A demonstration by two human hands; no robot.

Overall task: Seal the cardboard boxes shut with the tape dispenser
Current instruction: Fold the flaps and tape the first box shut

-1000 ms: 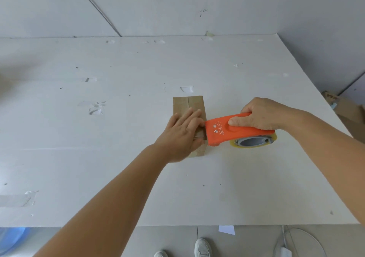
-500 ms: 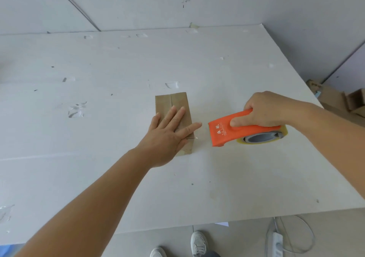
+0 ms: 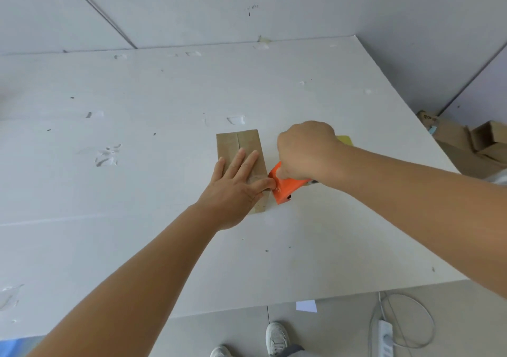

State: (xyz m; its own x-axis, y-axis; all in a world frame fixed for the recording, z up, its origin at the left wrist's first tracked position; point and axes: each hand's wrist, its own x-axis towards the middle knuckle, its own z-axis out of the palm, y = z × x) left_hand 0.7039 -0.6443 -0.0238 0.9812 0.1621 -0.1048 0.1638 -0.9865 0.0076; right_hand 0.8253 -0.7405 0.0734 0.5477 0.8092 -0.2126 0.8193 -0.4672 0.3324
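Brown cardboard marks the one small box [image 3: 241, 148] on the white table [image 3: 137, 247], lying near the middle, its long side running away from the person. A seam runs down the middle of its top, under a glossy strip of clear tape.

The left hand [image 3: 236, 186] lies flat on the near half of the box, fingers straight and slightly spread, pressing down on the top. Its thumb reaches out to the right edge of the box, where it touches the nose of the tape dispenser [image 3: 285, 189].

The right hand [image 3: 304, 151] grips the orange tape dispenser from above, fingers curled tight round its handle, knuckles toward the camera. The dispenser tilts, its orange front end low and just beside the right side of the box, at the near corner. A bit of the yellowish tape roll [image 3: 344, 139] shows past the far side of the right hand. Whether the dispenser's blade touches the cardboard cannot be told.

Scraps of clear tape [image 3: 107, 156] stick to the table left of the box. On the floor to the right stand more cardboard boxes [image 3: 466, 148]. Below the table edge are 2 white shoes [image 3: 275, 339], a white power strip [image 3: 385, 340] with its cable, and a piece of paper [image 3: 306, 306].
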